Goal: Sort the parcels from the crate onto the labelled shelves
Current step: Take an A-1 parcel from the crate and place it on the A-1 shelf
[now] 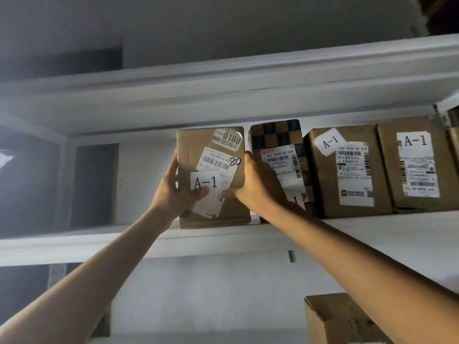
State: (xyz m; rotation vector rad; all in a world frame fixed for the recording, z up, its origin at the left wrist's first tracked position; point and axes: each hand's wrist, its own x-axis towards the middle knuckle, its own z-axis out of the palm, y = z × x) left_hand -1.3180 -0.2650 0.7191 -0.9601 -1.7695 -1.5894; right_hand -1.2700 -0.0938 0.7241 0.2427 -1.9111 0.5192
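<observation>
Head view: brown parcel marked A-1 (193,150) stands upright on the white shelf board (372,234), at the board's front edge and left end of the row. Whether it is fully seated is unclear.

Left hand (173,192) grips its left side, thumb across the front label. Right hand (253,184) grips the right edge, fingers tucked into the gap beside the checkered parcel (278,135). Two more A-1 boxes (347,175) stand further right on the board. An open carton (347,321) sits below the board.

Risks:
- Let go this near the edge and the parcel could tip off forward.
- Right fingers sliding out could drag the checkered parcel.
- The loose label could peel under the thumbs.
</observation>
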